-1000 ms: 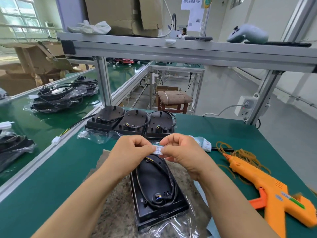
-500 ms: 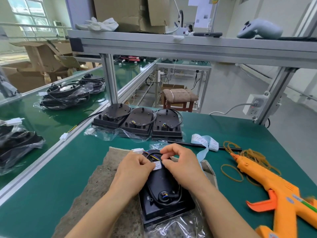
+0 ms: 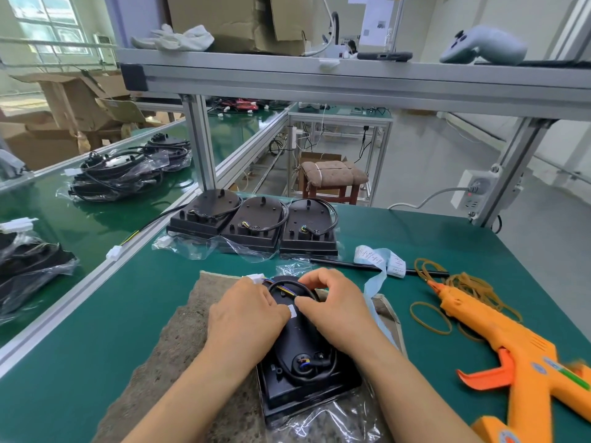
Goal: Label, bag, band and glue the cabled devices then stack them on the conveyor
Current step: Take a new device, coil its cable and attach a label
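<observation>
Labelling step. Pinching label [image 3: 292, 310] with left hand [image 3: 246, 318] onto device [image 3: 300, 342], flat on mat [image 3: 192, 318] mid-tabletop [image 3: 96, 334]. Right hand [image 3: 339, 314] thumb on label, fingers [image 3: 315, 276] curled over cable [image 3: 283, 283]. Next: press flat, then bag [image 3: 323, 423]. Left fingertips hidden; label print unreadable; glue gun [image 3: 524, 356] cut off.

A grey controller [image 3: 481, 46] and white gloves [image 3: 174, 38] are laid on the aluminium shelf [image 3: 319, 79], with a cardboard box [image 3: 236, 22] between them. A padded stool [image 3: 332, 177] is set on the floor beyond the green table [image 3: 96, 362]. A white power socket [image 3: 475, 193] is mounted on the right upright. A coarse brown mat [image 3: 179, 346] is spread on the table.
</observation>
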`<act>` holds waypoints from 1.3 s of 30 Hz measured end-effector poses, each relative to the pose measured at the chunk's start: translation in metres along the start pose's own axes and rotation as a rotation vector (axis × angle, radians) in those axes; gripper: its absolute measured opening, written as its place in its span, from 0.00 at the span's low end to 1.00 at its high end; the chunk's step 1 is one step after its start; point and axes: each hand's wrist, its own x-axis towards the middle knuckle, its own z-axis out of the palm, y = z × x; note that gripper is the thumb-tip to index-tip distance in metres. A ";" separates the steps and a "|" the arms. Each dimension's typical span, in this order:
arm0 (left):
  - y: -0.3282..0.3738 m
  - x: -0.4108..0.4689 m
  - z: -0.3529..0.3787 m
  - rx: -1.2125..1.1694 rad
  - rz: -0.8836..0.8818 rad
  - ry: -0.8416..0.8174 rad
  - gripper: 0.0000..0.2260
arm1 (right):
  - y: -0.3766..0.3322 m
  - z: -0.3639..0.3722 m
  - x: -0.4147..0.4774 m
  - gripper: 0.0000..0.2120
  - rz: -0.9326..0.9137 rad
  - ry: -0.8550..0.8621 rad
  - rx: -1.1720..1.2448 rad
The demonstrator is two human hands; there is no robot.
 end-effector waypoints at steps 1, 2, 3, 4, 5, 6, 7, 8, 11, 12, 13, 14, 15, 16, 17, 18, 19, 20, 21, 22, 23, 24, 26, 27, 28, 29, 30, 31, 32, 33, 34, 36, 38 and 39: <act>0.000 0.000 0.000 0.001 -0.001 -0.004 0.09 | 0.000 0.002 0.000 0.11 0.008 0.000 -0.011; 0.001 0.000 0.000 0.002 -0.001 -0.007 0.10 | 0.001 0.004 0.001 0.11 0.011 0.003 -0.022; 0.001 0.001 0.000 0.007 0.001 -0.006 0.10 | 0.001 0.005 0.002 0.11 0.012 0.007 -0.035; 0.002 0.001 0.000 0.014 0.008 -0.001 0.11 | 0.001 0.006 0.002 0.11 0.015 0.010 -0.050; 0.002 0.001 0.000 0.023 0.015 0.004 0.11 | 0.001 0.007 0.002 0.12 0.022 0.011 -0.064; 0.001 0.002 0.001 0.028 0.023 0.007 0.11 | 0.001 0.007 0.003 0.13 0.031 0.009 -0.075; 0.000 0.001 0.001 0.028 0.031 0.010 0.11 | 0.002 0.007 0.003 0.15 0.041 0.005 -0.081; -0.002 0.001 0.002 0.022 0.045 0.021 0.11 | 0.002 0.007 0.004 0.16 0.049 0.003 -0.080; -0.014 -0.003 0.007 -0.047 0.068 0.087 0.13 | 0.004 0.007 0.004 0.19 0.073 -0.001 -0.057; -0.017 -0.004 0.008 -0.097 0.048 0.097 0.17 | 0.004 0.007 0.004 0.20 0.082 -0.001 -0.047; -0.019 -0.004 0.011 -0.162 0.016 0.097 0.19 | 0.005 0.007 0.004 0.21 0.090 -0.001 -0.034; -0.020 -0.004 0.013 -0.229 -0.017 0.091 0.21 | 0.005 0.007 0.004 0.21 0.095 -0.004 -0.020; -0.021 -0.004 0.016 -0.286 -0.046 0.081 0.21 | 0.005 0.007 0.003 0.21 0.101 -0.007 -0.005; -0.022 -0.003 0.019 -0.326 -0.065 0.073 0.21 | 0.005 0.007 0.003 0.21 0.107 -0.011 0.008; -0.023 -0.002 0.022 -0.349 -0.073 0.068 0.21 | 0.006 0.007 0.003 0.20 0.111 -0.012 0.018; -0.025 -0.001 0.024 -0.361 -0.071 0.067 0.21 | 0.006 0.007 0.002 0.20 0.114 -0.013 0.024; -0.027 0.000 0.026 -0.369 -0.064 0.064 0.20 | 0.007 0.007 0.002 0.20 0.117 -0.013 0.030; -0.030 0.001 0.027 -0.375 -0.054 0.059 0.19 | 0.007 0.008 0.002 0.20 0.121 -0.012 0.037; -0.032 0.002 0.027 -0.379 -0.046 0.049 0.19 | 0.008 0.008 0.002 0.19 0.125 -0.013 0.045; -0.035 0.002 0.027 -0.382 -0.043 0.035 0.19 | 0.009 0.009 0.002 0.19 0.127 -0.014 0.054; -0.037 0.003 0.027 -0.388 -0.046 0.013 0.20 | 0.009 0.009 0.002 0.19 0.128 -0.015 0.062; -0.039 0.004 0.027 -0.404 -0.051 -0.012 0.21 | 0.010 0.008 0.003 0.19 0.130 -0.014 0.066; -0.043 0.005 0.024 -0.452 -0.050 -0.058 0.23 | 0.009 0.008 0.002 0.19 0.131 -0.013 0.068; -0.044 0.004 0.023 -0.470 -0.043 -0.072 0.24 | 0.008 0.008 0.001 0.19 0.129 -0.024 0.061; -0.046 0.004 0.023 -0.481 -0.035 -0.076 0.24 | 0.006 0.008 0.000 0.18 0.119 -0.031 0.048; -0.047 0.004 0.023 -0.486 -0.028 -0.072 0.23 | 0.004 0.006 -0.001 0.16 0.097 -0.016 0.043; -0.047 0.003 0.024 -0.490 -0.023 -0.061 0.22 | 0.001 0.000 -0.003 0.12 0.065 0.040 0.059; -0.047 0.002 0.024 -0.493 -0.025 -0.048 0.22 | -0.002 -0.010 -0.002 0.09 0.027 0.141 0.086; -0.047 0.001 0.026 -0.496 -0.032 -0.037 0.22 | -0.003 -0.024 -0.001 0.05 -0.003 0.262 0.099; -0.048 0.001 0.027 -0.500 -0.039 -0.033 0.22 | -0.002 -0.042 0.001 0.03 -0.013 0.369 0.071; -0.049 0.000 0.027 -0.505 -0.042 -0.033 0.22 | 0.001 -0.061 0.004 0.04 0.007 0.438 -0.006; -0.050 -0.001 0.028 -0.515 -0.044 -0.033 0.22 | 0.018 -0.096 0.008 0.07 0.137 0.415 -0.308; -0.049 -0.002 0.028 -0.529 -0.043 -0.023 0.22 | 0.040 -0.116 0.010 0.11 0.335 0.232 -0.635; -0.049 -0.003 0.028 -0.539 -0.041 -0.018 0.22 | 0.049 -0.119 0.010 0.12 0.418 0.140 -0.730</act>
